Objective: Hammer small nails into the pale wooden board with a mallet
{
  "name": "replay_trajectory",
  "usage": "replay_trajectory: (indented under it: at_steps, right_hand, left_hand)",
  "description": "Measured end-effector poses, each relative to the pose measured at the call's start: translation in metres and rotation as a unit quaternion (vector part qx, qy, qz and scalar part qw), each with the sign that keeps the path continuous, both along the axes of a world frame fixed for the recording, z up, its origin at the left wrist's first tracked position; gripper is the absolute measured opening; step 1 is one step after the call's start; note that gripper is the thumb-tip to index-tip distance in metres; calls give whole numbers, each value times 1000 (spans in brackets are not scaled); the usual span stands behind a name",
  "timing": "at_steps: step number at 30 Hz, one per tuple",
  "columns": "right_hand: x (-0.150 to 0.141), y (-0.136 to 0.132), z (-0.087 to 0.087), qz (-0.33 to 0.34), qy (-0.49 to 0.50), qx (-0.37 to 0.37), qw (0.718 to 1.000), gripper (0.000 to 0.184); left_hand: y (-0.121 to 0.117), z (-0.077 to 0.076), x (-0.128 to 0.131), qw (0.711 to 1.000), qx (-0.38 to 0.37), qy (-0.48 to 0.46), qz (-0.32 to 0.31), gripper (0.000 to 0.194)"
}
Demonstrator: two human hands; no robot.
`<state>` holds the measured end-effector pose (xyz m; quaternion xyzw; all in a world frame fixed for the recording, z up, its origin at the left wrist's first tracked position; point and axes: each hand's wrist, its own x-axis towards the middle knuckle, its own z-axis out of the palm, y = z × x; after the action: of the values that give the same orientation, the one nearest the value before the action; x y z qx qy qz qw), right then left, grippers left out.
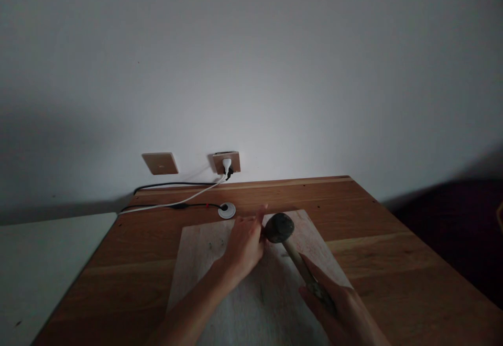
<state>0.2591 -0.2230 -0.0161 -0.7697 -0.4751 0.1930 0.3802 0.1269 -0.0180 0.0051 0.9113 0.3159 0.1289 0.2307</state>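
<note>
My right hand [330, 301] is wrapped round the pale handle of a rubber mallet [280, 227] with a dark, rounded head. The mallet slants up and left, and its head appears right beside my left hand [245, 238]. Whether the two touch I cannot tell. My left hand is over the far part of a pale wooden board [212, 262], its fingers curled and one digit sticking up. What those fingers grip, if anything, is hidden behind the hand and the mallet head.
The board lies on a brown wooden table [377, 262] against a white wall. A wall socket [227, 163] holds plugs, with a white cable [188, 198] running left. A round white disc [227, 210] sits behind the board. A blank wall plate [160, 163] is at left.
</note>
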Motion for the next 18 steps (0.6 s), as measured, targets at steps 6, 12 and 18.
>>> replay_trajectory:
  at_steps: [6, 12, 18]
  right_hand:
    - [-4, 2, 3, -1, 8, 17, 1000, 51]
    - [-2, 1, 2, 3, -9, -7, 1000, 57]
    - [0, 0, -2, 10, 3, -21, 1000, 58]
  left_hand:
    - [0, 2, -1, 1000, 4, 9, 2, 83]
    - [-1, 2, -1, 1000, 9, 9, -2, 77]
    - [-2, -4, 0, 999, 30, -4, -15, 78]
